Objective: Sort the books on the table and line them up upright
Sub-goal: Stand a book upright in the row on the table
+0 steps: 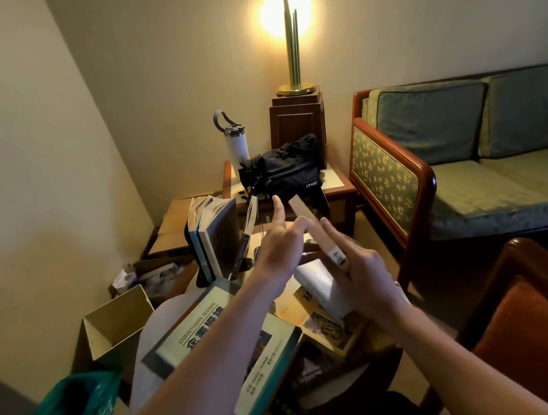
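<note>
- Sofa along the right wall and a floor lamp lit in the corner. A side table below the lamp carries a dark bag and a white bottle. None of these bears on the job.
- Round tabletop in front of the person, crowded. Books lie flat across its near half.
- Understanding Business textbook: the largest volume, lying flat and face up beneath the left forearm. Not yet sorted.
- Upright row: a few books standing at the far left of the tabletop. A slim book leans against the row's right side.
- Thin pale book: held in the air above the tabletop, seen edge-on. Its long axis runs from the right hand away and leftward, toward the dark bag. It lies to the right of the upright row and apart from it.
- Right hand: grasps the near end of the thin pale book, thumb laid along its edge.
- Left hand: sits between the thin pale book and the upright row, so it is the nearer hand to the row. Its fingers are extended, not curled. One touches the book at mid-length and the index points upward.
- Judgement: the coming move calls for carrying the thin pale book leftward and turning its long axis vertical to join the row. The leaning slim book stands in the path and could be knocked over.
</note>
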Tool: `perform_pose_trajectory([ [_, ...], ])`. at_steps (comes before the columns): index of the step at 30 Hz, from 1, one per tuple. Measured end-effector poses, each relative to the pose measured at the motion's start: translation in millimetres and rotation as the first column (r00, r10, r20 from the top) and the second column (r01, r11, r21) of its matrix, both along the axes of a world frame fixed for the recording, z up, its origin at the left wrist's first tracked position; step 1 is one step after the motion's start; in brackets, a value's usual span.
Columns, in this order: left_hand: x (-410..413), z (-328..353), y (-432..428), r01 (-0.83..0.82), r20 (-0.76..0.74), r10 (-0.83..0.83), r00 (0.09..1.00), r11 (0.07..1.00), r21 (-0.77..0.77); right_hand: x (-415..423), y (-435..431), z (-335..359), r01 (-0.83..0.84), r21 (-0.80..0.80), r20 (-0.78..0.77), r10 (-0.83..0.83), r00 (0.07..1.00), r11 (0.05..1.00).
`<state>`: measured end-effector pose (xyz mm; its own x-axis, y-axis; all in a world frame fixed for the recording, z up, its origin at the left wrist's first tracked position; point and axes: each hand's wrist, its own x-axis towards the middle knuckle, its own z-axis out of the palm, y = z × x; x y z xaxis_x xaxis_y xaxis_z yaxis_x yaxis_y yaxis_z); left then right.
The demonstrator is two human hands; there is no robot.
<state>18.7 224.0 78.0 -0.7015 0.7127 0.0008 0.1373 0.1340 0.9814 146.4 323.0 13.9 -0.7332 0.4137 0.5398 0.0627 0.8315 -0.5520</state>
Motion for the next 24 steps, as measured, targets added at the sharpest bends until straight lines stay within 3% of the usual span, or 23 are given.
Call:
perform_pose_trajectory([
  [4,-8.5,-6.8,-17.4,0.023,0.014,-0.023,1.0,1.0,0.002,-5.7,-5.9,8.8,0.058,-0.184,-0.087,-0.075,0.993,0.981],
  [8,-14.6,-38.0,-32.8,0.016,-0.074,-0.025,0.997,0.993,-0.116,-8.6,-19.3,11.0,0.079,-0.315,-0.131,-0.126,0.983,0.946],
  [12,-12.6,-42.7,-29.4,0.119,0.051,-0.117,0.992,0.992,-0.038,-12.0,-20.4,22.7,0.174,-0.302,-0.157,-0.229,0.961,0.937],
  [15,-12.5,-34.0,-20.2,0.166,0.017,-0.166,0.986,0.986,-0.009,-15.1,-17.8,42.3,0.243,-0.313,-0.132,-0.295,0.946,0.918],
  [18,-18.9,-29.6,-12.3,0.19,-0.031,-0.191,0.981,0.982,-0.008,-17.0,-7.8,59.2,0.241,-0.207,-0.05,-0.257,0.965,0.948],
  [21,-29.2,-29.1,-12.2,0.158,-0.165,-0.163,0.973,0.986,-0.044,-19.6,3.8,73.5,0.191,-0.071,0.117,-0.182,0.976,0.979],
  [24,-46.6,-32.1,-17.9,0.024,-0.367,-0.075,0.927,0.99,-0.142,-25.8,6.7,85.4,0.161,-0.038,0.217,-0.149,0.965,0.986],
])
